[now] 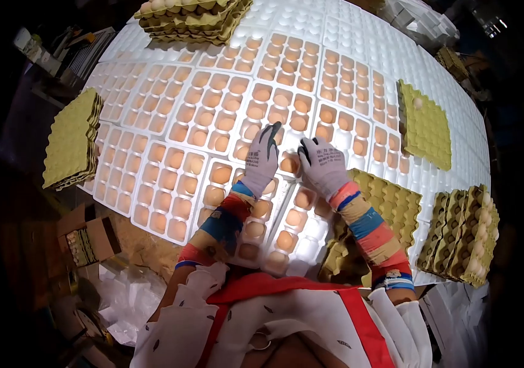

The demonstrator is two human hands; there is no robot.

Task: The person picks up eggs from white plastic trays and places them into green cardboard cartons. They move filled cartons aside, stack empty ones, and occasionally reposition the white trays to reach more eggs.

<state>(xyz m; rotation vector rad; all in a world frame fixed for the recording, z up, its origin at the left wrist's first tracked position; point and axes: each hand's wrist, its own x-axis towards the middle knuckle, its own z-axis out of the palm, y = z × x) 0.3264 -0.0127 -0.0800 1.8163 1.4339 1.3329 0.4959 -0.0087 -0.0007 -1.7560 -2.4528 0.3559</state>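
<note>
My left hand (262,157), in a light grey glove with dark fingertips, reaches over a white foam egg tray (232,157). Its fingers stretch forward beside a brown egg (251,132). Close by on the right, my right hand (323,161) wears a matching glove. The fingers there are bent but slightly apart, with their tips next to another brown egg (289,163) in a cell of the same tray. No egg shows inside either hand. Bright empty cells lie between the two hands.
White foam trays, many filled with eggs, cover the table. Cardboard egg flats (196,23) are stacked at the far side, with more flats (73,138) at the left and others (458,236) at the right. One yellowish flat (427,126) bears a single egg (418,103).
</note>
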